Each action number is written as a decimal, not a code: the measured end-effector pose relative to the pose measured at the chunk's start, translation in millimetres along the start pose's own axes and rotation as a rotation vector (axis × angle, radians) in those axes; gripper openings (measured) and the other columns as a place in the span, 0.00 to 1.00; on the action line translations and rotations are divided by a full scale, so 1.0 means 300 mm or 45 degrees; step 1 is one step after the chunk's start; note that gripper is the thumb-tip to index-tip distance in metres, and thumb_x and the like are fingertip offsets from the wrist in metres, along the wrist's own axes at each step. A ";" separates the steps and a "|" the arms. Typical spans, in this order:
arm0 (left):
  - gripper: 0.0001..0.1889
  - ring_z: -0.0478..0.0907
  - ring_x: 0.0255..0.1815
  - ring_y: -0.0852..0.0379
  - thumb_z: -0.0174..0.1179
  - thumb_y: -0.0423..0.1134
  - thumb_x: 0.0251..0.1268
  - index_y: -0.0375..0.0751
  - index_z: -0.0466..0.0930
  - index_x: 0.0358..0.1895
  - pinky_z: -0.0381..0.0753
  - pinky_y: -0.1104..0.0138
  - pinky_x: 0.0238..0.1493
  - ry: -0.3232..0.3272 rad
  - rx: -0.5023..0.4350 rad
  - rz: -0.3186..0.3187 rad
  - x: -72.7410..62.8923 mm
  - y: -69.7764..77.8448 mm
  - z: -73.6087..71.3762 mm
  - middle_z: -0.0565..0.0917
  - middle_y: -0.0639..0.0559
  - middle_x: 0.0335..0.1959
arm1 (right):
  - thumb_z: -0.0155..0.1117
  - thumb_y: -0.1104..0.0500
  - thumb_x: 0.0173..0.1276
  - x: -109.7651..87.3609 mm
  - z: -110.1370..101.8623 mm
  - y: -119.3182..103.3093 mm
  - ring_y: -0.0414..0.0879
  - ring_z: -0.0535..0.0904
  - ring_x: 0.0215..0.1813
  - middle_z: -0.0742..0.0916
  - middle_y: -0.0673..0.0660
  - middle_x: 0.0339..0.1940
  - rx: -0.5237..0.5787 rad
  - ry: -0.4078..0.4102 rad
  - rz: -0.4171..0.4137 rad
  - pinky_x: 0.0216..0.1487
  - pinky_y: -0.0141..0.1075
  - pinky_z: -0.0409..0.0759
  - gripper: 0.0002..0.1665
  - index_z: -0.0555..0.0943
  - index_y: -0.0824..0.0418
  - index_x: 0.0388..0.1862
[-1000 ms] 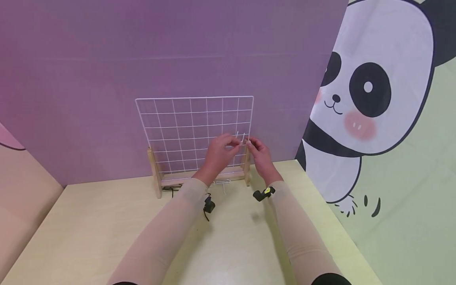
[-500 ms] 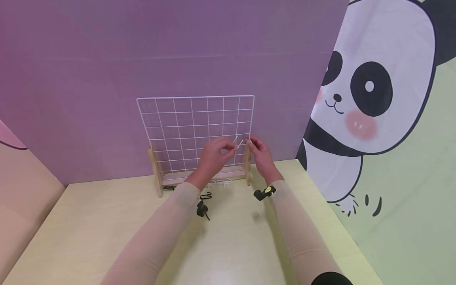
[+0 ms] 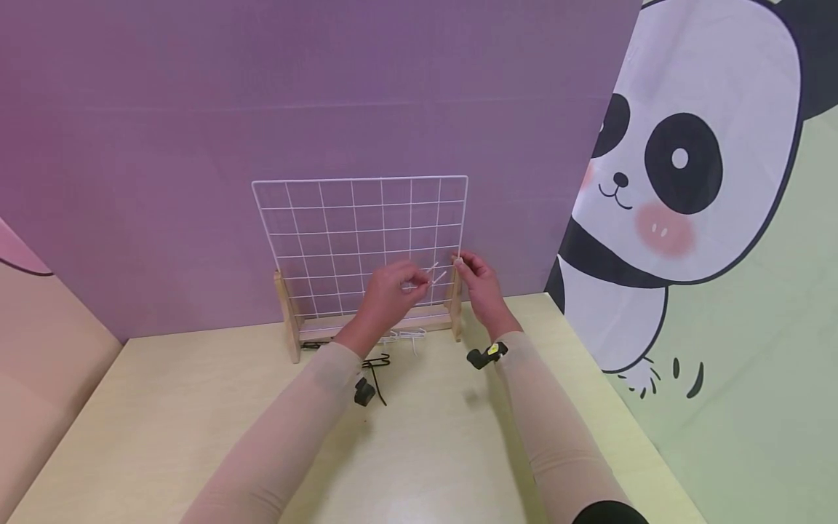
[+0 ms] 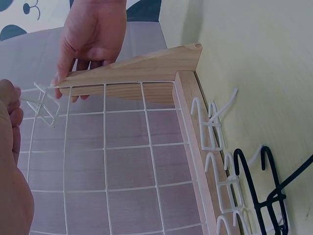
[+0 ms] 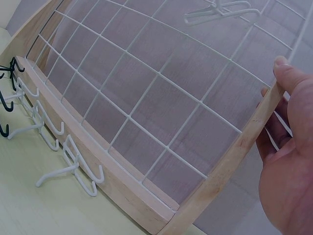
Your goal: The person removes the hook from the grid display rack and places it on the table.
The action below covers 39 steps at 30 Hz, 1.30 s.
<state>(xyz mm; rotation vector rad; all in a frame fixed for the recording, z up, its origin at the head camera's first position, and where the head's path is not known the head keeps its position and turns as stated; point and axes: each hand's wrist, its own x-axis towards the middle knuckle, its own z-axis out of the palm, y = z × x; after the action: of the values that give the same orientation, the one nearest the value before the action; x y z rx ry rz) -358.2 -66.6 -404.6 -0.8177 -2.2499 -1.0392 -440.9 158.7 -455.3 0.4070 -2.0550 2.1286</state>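
Observation:
A white wire grid panel point(image 3: 358, 178) stands upright in a wooden stand point(image 3: 288, 320). My left hand point(image 3: 391, 290) pinches a white wire hook point(image 4: 45, 108) between thumb and fingers, before the panel's lower right part. In the right wrist view the hook's free prongs point toward the right side of the panel. My right hand point(image 3: 481, 282) grips the top of the stand's right upright point(image 5: 239, 142) where the panel's edge meets it. Its thumb lies on the near side, and its other fingers are behind.
Several more white wire hooks point(image 5: 73, 166) lie along the base of the stand. Black hooks point(image 4: 269, 201) lie beside them, farther left in the head view. A pale wooden table point(image 3: 196, 407) carries everything, with a purple wall point(image 3: 164, 182) behind and a panda mural point(image 3: 681, 269) at right.
My left hand has drawn left and slightly down with the white hook, away from the right hand. The hook's prongs have tipped over toward the right. My right hand has stayed in place.

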 end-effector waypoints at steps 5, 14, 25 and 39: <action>0.04 0.89 0.47 0.52 0.74 0.29 0.72 0.39 0.94 0.44 0.91 0.59 0.54 -0.029 0.028 0.016 -0.014 0.001 -0.004 0.91 0.52 0.42 | 0.63 0.54 0.88 -0.003 0.005 -0.004 0.51 0.78 0.74 0.85 0.60 0.71 0.004 0.008 -0.004 0.84 0.48 0.69 0.22 0.82 0.63 0.72; 0.03 0.89 0.45 0.53 0.74 0.29 0.71 0.39 0.93 0.43 0.91 0.59 0.51 -0.070 0.055 0.041 -0.038 -0.007 -0.007 0.91 0.51 0.43 | 0.63 0.55 0.88 0.001 0.005 -0.003 0.51 0.78 0.74 0.85 0.62 0.71 0.023 0.005 -0.006 0.84 0.46 0.68 0.22 0.81 0.65 0.72; 0.05 0.88 0.45 0.55 0.75 0.29 0.71 0.42 0.93 0.43 0.91 0.61 0.52 -0.106 0.077 0.033 -0.076 -0.014 -0.018 0.90 0.54 0.41 | 0.62 0.58 0.88 -0.001 0.008 -0.005 0.49 0.78 0.73 0.84 0.64 0.72 0.032 0.001 -0.020 0.83 0.45 0.69 0.21 0.80 0.67 0.72; 0.04 0.88 0.47 0.53 0.73 0.30 0.73 0.43 0.93 0.44 0.90 0.57 0.55 -0.163 0.129 -0.040 -0.122 -0.023 -0.030 0.89 0.55 0.41 | 0.61 0.62 0.88 -0.003 0.015 -0.008 0.43 0.79 0.68 0.82 0.69 0.74 0.084 0.005 -0.046 0.78 0.40 0.71 0.21 0.78 0.73 0.72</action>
<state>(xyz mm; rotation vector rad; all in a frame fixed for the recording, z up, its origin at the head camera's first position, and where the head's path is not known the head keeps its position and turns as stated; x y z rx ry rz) -336.4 -88.5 -427.4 -0.8291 -2.4090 -0.9011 -439.1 154.5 -453.1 0.4441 -1.9647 2.1788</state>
